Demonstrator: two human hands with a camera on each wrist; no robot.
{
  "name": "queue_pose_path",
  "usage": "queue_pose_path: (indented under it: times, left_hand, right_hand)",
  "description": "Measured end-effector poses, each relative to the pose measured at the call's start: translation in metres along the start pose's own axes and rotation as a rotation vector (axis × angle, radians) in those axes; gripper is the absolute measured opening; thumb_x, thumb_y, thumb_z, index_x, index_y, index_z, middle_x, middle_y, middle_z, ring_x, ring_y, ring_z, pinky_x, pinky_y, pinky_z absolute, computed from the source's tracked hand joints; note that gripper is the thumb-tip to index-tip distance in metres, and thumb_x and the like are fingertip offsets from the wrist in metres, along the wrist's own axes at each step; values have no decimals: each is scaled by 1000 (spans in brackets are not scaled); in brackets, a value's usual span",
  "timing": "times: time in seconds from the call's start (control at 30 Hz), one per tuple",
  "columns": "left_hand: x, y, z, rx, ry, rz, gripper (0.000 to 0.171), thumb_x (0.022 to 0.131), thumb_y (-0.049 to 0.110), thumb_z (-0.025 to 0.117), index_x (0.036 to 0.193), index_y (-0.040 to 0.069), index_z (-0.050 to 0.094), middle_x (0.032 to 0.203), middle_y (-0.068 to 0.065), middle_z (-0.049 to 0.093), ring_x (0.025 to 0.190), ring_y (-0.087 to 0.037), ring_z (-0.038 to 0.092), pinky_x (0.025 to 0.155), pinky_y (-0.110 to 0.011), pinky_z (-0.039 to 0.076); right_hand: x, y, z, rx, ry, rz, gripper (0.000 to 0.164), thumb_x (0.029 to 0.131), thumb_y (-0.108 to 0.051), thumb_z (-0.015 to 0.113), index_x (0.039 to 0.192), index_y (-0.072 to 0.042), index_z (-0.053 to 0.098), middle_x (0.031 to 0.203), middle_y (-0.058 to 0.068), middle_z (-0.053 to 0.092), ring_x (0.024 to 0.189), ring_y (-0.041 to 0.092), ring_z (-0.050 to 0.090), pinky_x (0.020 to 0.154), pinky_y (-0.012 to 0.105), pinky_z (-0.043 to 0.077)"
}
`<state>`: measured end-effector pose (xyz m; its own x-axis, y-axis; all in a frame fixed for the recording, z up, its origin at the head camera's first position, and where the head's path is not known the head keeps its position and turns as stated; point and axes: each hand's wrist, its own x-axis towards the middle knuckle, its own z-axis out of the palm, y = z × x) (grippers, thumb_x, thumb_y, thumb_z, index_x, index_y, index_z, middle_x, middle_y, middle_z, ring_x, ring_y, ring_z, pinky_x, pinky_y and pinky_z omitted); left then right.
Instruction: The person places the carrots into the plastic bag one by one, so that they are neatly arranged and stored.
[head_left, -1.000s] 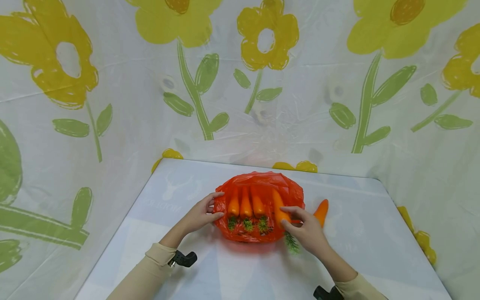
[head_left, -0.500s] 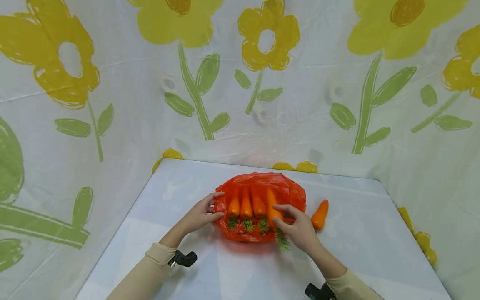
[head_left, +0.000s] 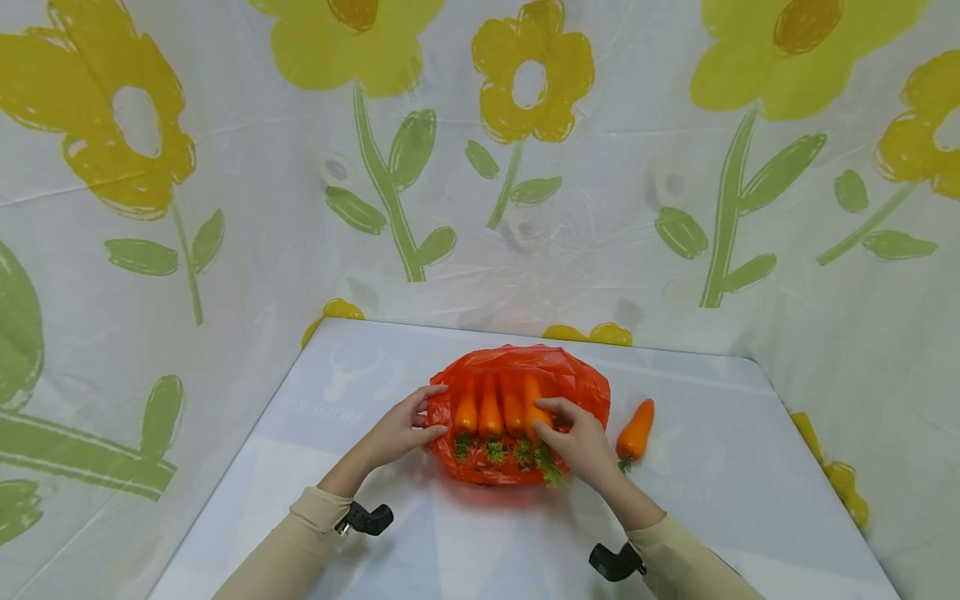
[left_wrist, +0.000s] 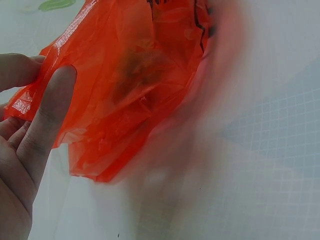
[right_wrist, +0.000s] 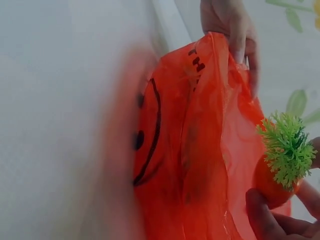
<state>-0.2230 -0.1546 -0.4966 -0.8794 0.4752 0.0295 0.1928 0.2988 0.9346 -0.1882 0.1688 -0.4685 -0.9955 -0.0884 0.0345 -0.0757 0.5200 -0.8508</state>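
Observation:
A red plastic bag lies with its mouth spread toward me, several orange carrots side by side inside, green tops facing me. My left hand pinches the bag's left edge between thumb and fingers; the left wrist view shows the thumb against the plastic. My right hand pinches another carrot at its thick end, at the right of the row in the bag's mouth. In the right wrist view this carrot's leafy top shows between thumb and fingers, close over the bag.
One more carrot lies on the white table, right of the bag. Behind the table hangs a white curtain with printed yellow flowers. Black devices are strapped at both wrists.
My right hand has moved left with its carrot, bringing it beside the row in the bag. The loose carrot on the right has come into fuller view. My left hand stays at the bag's edge.

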Motion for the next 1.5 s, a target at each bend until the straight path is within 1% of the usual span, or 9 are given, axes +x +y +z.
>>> queue_pose_path:
  times: [0.13,0.27,0.47,0.63,0.8,1.0,1.27,1.3,1.5]
  left_hand:
    - [-1,0,0,3,3,2,66,98,19,70,153,5,37,144,-26,50,115,-38,63,87,-41,60]
    - [-2,1,0,-11,1,-8,67,98,18,70,154,5,36,144,-26,50,115,-38,63,88,-42,59]
    - [-3,0,0,-17,0,2,67,98,16,69,155,4,34,144,-26,51,116,-38,63,89,-43,59]
    - [-2,-2,-1,-10,-2,10,67,98,17,69,154,3,35,143,-26,51,116,-38,63,88,-41,59]
    - [-1,-3,-1,-4,2,4,67,98,20,71,154,5,37,143,-25,51,116,-39,63,87,-39,59]
    - [-1,-2,-1,-1,8,-11,68,97,22,72,154,6,37,144,-23,51,117,-38,63,88,-39,59]
    - [-1,-1,0,-19,6,-15,68,97,21,71,154,6,37,145,-23,50,117,-38,62,89,-41,59]
    - [0,-1,0,-19,8,-19,68,97,21,72,154,8,38,146,-22,50,118,-37,62,89,-41,59]
    - [0,-1,-1,-5,7,2,66,98,19,70,153,6,38,145,-25,49,119,-40,61,90,-42,58]
  right_hand:
    - [7,1,5,24,-6,0,34,94,-27,75,127,-20,70,122,3,68,107,24,60,92,41,57]
    - [14,4,11,36,-3,-2,33,95,-26,74,127,-19,70,123,3,69,107,23,61,91,40,57]
    - [25,5,15,38,11,10,33,94,-25,74,127,-18,71,124,6,69,106,25,63,89,41,57]
    - [32,6,16,23,15,29,33,94,-24,74,126,-17,71,125,7,68,108,26,62,89,42,57]
    - [38,9,16,-12,27,34,33,93,-22,75,126,-17,71,126,7,68,108,27,61,91,43,56]
    - [41,17,14,-63,12,65,35,94,-21,74,128,-15,70,130,10,66,110,28,60,95,46,55]
    - [40,22,14,-83,-42,94,33,94,-18,73,127,-12,70,128,11,66,101,26,60,90,44,57]
    - [39,22,14,-84,-48,94,33,94,-17,73,127,-12,70,127,11,67,101,26,61,90,44,57]
    - [40,23,14,-86,-64,96,33,94,-18,74,126,-13,71,125,10,68,102,27,61,91,44,57]
